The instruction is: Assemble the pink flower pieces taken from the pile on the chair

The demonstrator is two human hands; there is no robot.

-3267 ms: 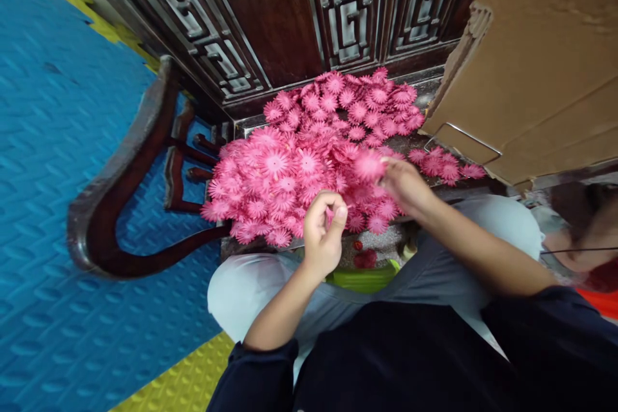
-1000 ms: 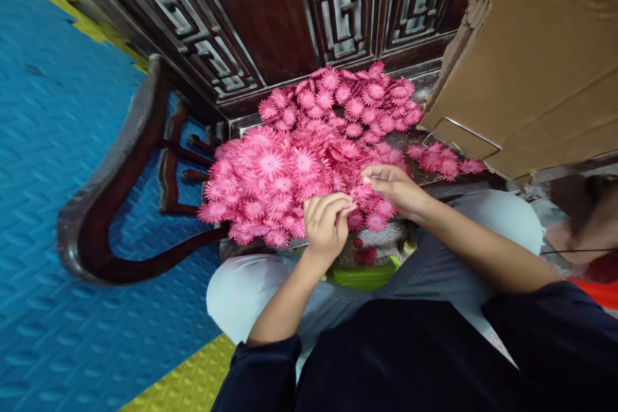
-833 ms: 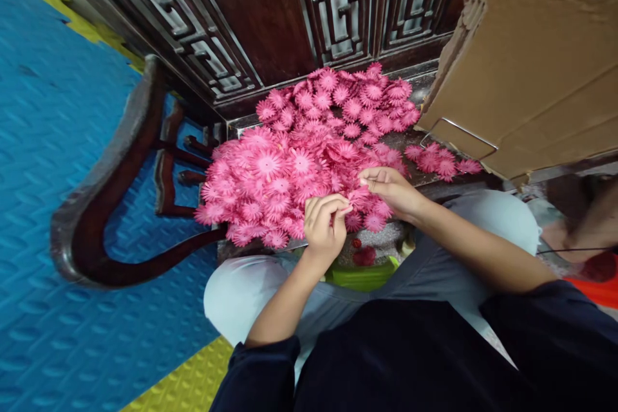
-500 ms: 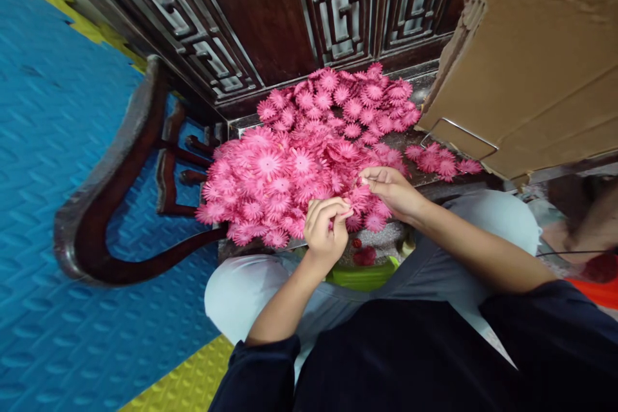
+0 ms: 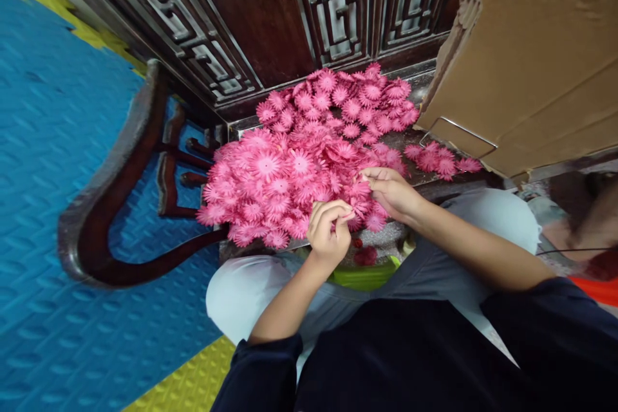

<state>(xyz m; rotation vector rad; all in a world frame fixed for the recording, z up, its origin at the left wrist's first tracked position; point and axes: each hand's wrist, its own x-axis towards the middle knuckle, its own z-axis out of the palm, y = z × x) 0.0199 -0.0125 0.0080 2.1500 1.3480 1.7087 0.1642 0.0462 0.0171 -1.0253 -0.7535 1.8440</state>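
Two bare hands, left hand (image 5: 329, 233) and right hand (image 5: 392, 191), pinch pink plastic daisy-shaped petal pieces (image 5: 309, 154), mid-assembly; aligning them comes next.

A cardboard box (image 5: 531, 58) blocked the upper right; pink flowers (image 5: 309, 154) crowded the centre; the blue mat (image 5: 43, 161) lay open at left.

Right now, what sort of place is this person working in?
Probably a home doing craft piecework: a carved dark wooden chair serves as the bench, heaped with pink paper flowers, with foam floor mats and a cardboard box alongside.
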